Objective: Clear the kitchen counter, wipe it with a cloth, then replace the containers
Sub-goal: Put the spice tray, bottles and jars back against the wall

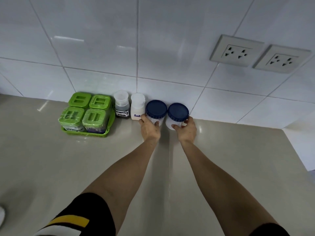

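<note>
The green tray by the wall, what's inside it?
The green tray holds four containers with green lids, two by two; the front-left one reads vinegar. The lids and dim walls hide most contents.

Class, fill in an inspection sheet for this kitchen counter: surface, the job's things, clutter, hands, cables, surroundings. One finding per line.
Surface: beige counter, glossy, no cloth in view.
Job's things: two blue-lidded jars, left jar and right jar, at the wall; salt bottle and seasoning sauce bottle beside them; green tray holding four green-lidded containers.
Clutter: nothing seen.
Hands: left hand grips the left jar; right hand grips the right jar.
Cables: nothing seen.
Surroundings: white tiled wall, two sockets, unused.
</note>
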The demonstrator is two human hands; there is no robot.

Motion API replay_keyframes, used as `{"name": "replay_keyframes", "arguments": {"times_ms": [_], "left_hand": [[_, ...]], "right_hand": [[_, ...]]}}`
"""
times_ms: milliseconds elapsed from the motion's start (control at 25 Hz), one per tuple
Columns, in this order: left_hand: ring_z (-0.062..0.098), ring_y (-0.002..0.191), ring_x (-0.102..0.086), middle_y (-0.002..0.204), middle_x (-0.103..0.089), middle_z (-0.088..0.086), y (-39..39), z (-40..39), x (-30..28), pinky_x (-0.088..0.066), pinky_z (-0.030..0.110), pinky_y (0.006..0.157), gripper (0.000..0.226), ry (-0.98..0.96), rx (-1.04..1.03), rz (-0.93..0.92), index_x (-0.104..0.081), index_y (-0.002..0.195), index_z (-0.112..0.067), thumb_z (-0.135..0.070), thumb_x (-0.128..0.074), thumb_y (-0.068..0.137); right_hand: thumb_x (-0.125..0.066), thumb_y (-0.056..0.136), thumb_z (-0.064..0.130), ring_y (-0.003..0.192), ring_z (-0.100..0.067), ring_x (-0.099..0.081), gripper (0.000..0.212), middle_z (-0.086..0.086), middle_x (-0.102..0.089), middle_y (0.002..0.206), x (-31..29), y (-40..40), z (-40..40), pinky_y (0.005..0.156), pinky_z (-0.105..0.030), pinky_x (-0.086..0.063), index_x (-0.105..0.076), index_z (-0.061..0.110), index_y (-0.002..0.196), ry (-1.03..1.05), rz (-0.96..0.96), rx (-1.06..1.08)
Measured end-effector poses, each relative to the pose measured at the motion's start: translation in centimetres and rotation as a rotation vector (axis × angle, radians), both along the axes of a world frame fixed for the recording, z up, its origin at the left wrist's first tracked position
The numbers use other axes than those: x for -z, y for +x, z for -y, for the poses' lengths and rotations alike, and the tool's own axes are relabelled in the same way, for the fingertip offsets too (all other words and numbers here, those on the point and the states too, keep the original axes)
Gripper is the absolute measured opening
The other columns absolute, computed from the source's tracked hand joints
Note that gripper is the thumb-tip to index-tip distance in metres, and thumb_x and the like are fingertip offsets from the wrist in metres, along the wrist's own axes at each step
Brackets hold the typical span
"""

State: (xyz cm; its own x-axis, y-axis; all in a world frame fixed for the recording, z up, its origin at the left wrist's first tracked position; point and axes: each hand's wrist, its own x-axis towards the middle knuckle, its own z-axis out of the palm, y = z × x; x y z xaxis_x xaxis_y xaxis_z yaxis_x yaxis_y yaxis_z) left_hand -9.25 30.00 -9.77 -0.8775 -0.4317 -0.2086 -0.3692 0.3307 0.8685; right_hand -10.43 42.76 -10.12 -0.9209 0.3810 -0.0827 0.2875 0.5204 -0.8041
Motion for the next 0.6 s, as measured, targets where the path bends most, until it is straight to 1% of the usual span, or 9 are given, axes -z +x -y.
{"name": "replay_keyframes", "arguments": {"times_ms": [160,320,400,520,600], "left_hand": [[0.037,0.117,-0.052,0.139,-0.039,0.02,0.0,0.0,0.1,-0.044,0.04,0.095,0.05,-0.019,-0.002,0.003,-0.032,0.134,-0.002,-0.011,-0.058,0.092],[0.038,0.116,-0.053,0.137,-0.041,0.02,-0.1,0.2,0.2,-0.044,0.042,0.093,0.049,-0.048,0.006,-0.001,-0.033,0.133,-0.002,-0.011,-0.058,0.092],[0.038,0.115,-0.054,0.137,-0.041,0.019,0.2,0.5,0.2,-0.044,0.042,0.093,0.049,-0.054,0.018,0.008,-0.033,0.133,-0.002,-0.012,-0.058,0.092],[0.037,0.116,-0.054,0.135,-0.044,0.018,1.4,1.5,0.3,-0.044,0.043,0.095,0.049,-0.069,0.083,0.04,-0.036,0.133,-0.005,-0.017,-0.06,0.092],[0.034,0.117,-0.055,0.134,-0.048,0.015,2.9,3.1,0.3,-0.045,0.043,0.098,0.048,-0.087,0.167,0.057,-0.04,0.132,-0.009,-0.024,-0.061,0.092]], "right_hand": [[-0.083,0.074,0.018,0.109,-0.028,-0.062,0.066,-0.011,-0.059,0.124,-0.1,-0.2,-0.1,0.093,-0.041,-0.052,-0.05,0.009,0.131,0.005,0.003,-0.012],[-0.081,0.076,0.02,0.11,-0.028,-0.061,0.069,-0.01,-0.058,0.127,-0.1,0.1,-0.2,0.095,-0.044,-0.051,-0.047,0.011,0.136,-0.011,0.032,-0.005],[-0.08,0.078,0.022,0.111,-0.027,-0.06,0.071,-0.009,-0.058,0.128,0.0,0.7,-0.3,0.095,-0.043,-0.051,-0.045,0.013,0.139,-0.016,0.06,0.017],[-0.077,0.081,0.024,0.11,-0.025,-0.06,0.063,-0.007,-0.058,0.127,0.1,2.6,0.1,0.092,-0.037,-0.051,-0.047,0.014,0.135,-0.013,0.073,0.043],[-0.075,0.082,0.023,0.104,-0.022,-0.061,0.053,-0.006,-0.06,0.123,0.0,4.4,1.1,0.089,-0.035,-0.052,-0.053,0.015,0.129,-0.016,0.063,0.033]]}}
